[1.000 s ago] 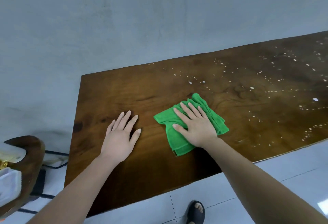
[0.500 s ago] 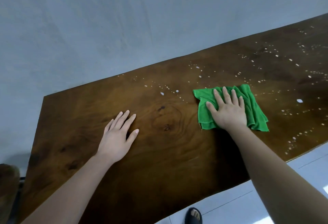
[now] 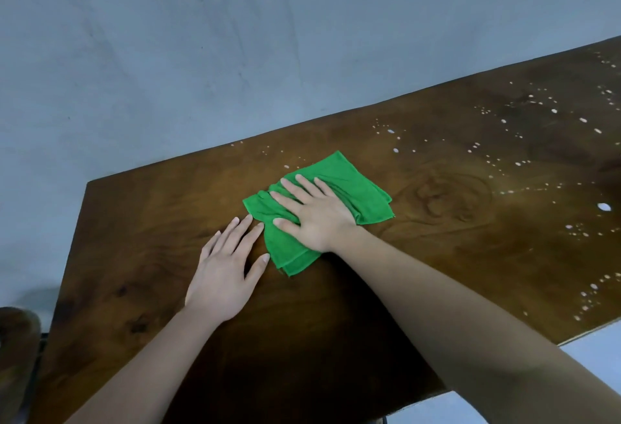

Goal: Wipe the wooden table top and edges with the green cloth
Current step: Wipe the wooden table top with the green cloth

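Note:
A dark brown wooden table top (image 3: 437,255) fills the lower right of the head view. A folded green cloth (image 3: 356,185) lies on it near the middle. My right hand (image 3: 316,213) presses flat on the cloth with straight, spread fingers. My left hand (image 3: 228,265) rests flat on the bare wood just left of the cloth, its fingertips close to the cloth's edge. Many small white droplets (image 3: 504,141) speckle the right and far part of the table; one bigger white spot (image 3: 604,216) lies near the right edge.
A grey wall (image 3: 235,54) runs along the table's far edge. A dark rounded wooden piece of furniture (image 3: 16,349) stands at the lower left. Pale floor (image 3: 591,343) shows past the table's near edge at the right.
My right hand has slid the cloth back leftward, from the speckled area toward my left hand. The cloth is more bunched. My left hand stays flat on the wood.

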